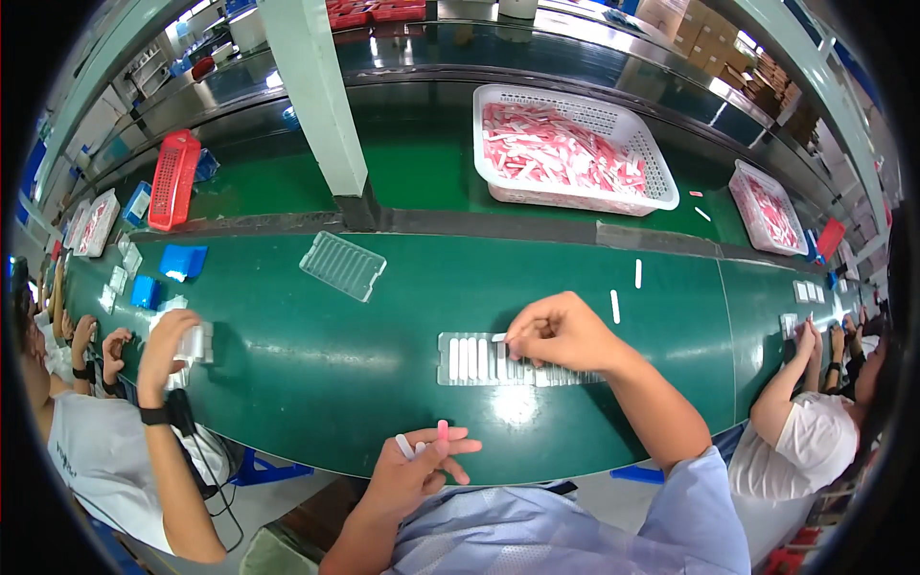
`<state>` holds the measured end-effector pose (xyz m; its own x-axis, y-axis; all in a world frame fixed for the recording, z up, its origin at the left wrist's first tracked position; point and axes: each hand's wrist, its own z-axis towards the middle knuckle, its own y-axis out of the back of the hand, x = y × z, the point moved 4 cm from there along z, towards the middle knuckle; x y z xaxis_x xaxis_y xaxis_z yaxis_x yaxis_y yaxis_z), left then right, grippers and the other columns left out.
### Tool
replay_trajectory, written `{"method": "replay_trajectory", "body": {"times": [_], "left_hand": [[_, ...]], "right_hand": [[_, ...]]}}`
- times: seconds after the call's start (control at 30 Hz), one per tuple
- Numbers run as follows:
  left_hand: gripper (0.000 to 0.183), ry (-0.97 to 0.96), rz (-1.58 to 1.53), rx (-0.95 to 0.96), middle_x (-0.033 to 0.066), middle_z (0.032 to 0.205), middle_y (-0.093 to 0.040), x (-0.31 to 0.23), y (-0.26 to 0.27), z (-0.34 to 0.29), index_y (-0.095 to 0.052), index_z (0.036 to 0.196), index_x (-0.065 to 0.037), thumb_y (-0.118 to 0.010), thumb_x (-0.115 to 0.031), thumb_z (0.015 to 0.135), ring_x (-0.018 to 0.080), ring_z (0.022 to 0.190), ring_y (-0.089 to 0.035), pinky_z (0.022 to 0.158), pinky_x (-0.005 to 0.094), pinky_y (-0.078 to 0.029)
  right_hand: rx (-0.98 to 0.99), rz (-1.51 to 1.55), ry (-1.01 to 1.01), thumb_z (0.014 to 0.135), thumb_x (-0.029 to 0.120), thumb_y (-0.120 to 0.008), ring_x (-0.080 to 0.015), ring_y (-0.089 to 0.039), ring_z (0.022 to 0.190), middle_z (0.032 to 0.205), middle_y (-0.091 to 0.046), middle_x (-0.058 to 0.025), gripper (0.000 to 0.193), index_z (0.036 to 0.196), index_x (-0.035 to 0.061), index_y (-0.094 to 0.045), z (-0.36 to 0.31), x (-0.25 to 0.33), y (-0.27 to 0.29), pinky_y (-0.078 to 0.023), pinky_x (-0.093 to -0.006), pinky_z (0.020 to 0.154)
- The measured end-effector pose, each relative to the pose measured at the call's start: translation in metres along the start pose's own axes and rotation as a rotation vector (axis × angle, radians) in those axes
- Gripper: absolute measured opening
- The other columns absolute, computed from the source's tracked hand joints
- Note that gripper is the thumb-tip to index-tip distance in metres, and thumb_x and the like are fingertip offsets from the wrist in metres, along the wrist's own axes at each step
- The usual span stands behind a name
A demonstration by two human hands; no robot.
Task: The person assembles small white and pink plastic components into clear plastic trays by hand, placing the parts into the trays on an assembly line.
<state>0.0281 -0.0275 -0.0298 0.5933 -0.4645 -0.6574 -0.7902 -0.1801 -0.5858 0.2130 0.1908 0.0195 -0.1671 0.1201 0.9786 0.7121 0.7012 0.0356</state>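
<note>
A clear plastic tray with narrow slots lies on the green tabletop in front of me. Several white, round-ended flat strips stand side by side in its left slots. Over the tray's middle, my right hand is closed in a pinch at the top of a white strip; its fingers partly cover the slots behind. Closer to my body, my left hand holds a few small strips between its fingers, white ones and a pink-ended strip. The fingers of that hand are partly spread around them.
Beyond the tray lie an unfilled clear tray and two loose white strips. A white basket full of pink and white strips stands past a dark ledge, beside a pale post. Co-workers sit left and right; a red basket is far left.
</note>
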Motion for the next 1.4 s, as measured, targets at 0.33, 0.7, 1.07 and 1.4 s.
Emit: {"method": "replay_trajectory", "body": {"times": [0.33, 0.7, 1.07, 1.4], "left_hand": [[0.034, 0.011, -0.008, 0.03, 0.0232, 0.124, -0.071, 0.0, -0.003, -0.003, -0.061, 0.132, 0.006, -0.055, -0.017, 0.108, 0.0215, 0.078, -0.071, 0.046, 0.0211, -0.034], [0.033, 0.013, -0.033, 0.054, 0.0228, 0.124, -0.07, 0.002, -0.003, -0.002, -0.061, 0.133, 0.006, -0.053, -0.016, 0.109, 0.0205, 0.08, -0.071, 0.046, 0.0206, -0.034], [0.031, 0.059, 0.199, 0.149, 0.0172, 0.115, -0.074, -0.007, -0.027, 0.01, -0.063, 0.13, 0.005, -0.052, -0.015, 0.109, 0.0126, 0.073, -0.068, 0.046, 0.0204, -0.035], [0.021, -0.804, 1.404, -0.193, 0.009, 0.074, -0.07, -0.063, -0.065, 0.048, -0.075, 0.113, -0.009, -0.07, -0.016, 0.094, 0.0207, 0.06, -0.065, 0.056, 0.0359, -0.049]], "right_hand": [[0.223, -0.69, 0.076, 0.083, 0.02, -0.082, -0.0205, -0.063, 0.064, 0.068, -0.065, -0.0062, 0.025, 0.096, 0.0043, -0.067, 0.026, 0.011, -0.013, -0.048, -0.0339, 0.06], [0.049, -0.934, 0.346, 0.087, 0.038, -0.079, -0.0315, -0.062, 0.072, 0.077, -0.063, -0.0088, 0.053, 0.126, 0.0116, -0.057, 0.014, 0.002, -0.016, -0.047, -0.0457, 0.069], [0.013, -0.089, 0.157, 0.089, 0.009, -0.077, -0.0059, -0.059, 0.062, 0.07, -0.069, 0.0001, 0.007, 0.094, 0.0051, -0.075, -0.056, 0.009, -0.059, -0.046, -0.0259, 0.057], [-0.002, -0.397, 0.035, 0.088, 0.007, -0.077, -0.0067, -0.059, 0.066, 0.074, -0.067, 0.0003, 0.009, 0.092, 0.0017, -0.071, -0.015, -0.003, 0.011, -0.046, -0.0257, 0.059]]}}
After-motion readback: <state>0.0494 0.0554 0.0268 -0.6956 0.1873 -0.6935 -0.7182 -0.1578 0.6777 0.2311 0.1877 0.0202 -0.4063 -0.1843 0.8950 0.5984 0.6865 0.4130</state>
